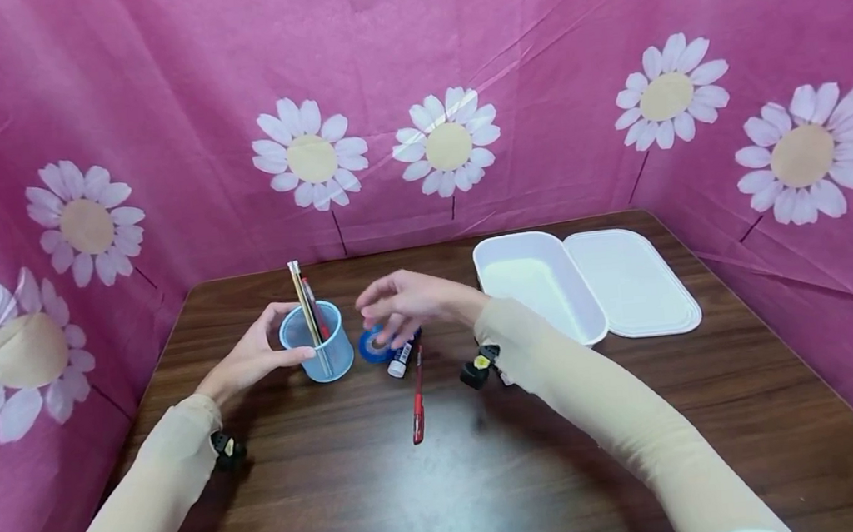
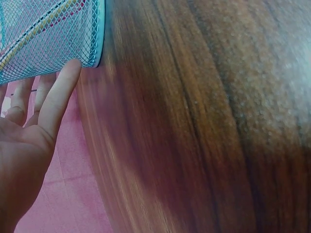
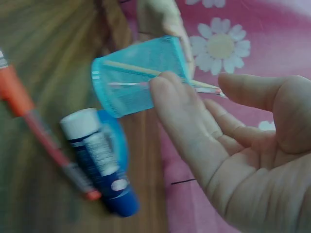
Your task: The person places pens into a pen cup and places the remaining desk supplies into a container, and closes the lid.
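Gripping the roughly upright cup (image 1: 340, 354) with a curled left hand (image 1: 262, 351), toward the far left corner of the table (image 1: 301, 493): best to brace it without tipping. Hovering with the right hand (image 1: 414, 298), empty and loosely spread, near the tape (image 1: 368, 347) and glue (image 1: 398, 367) just right of the cup; better to pinch one thing cleanly, without nudging the pen (image 1: 418, 409). Farther out, mind the sleeve (image 1: 610, 406) against the box (image 1: 529, 279) by the far edge, lid (image 1: 634, 283) beside it.
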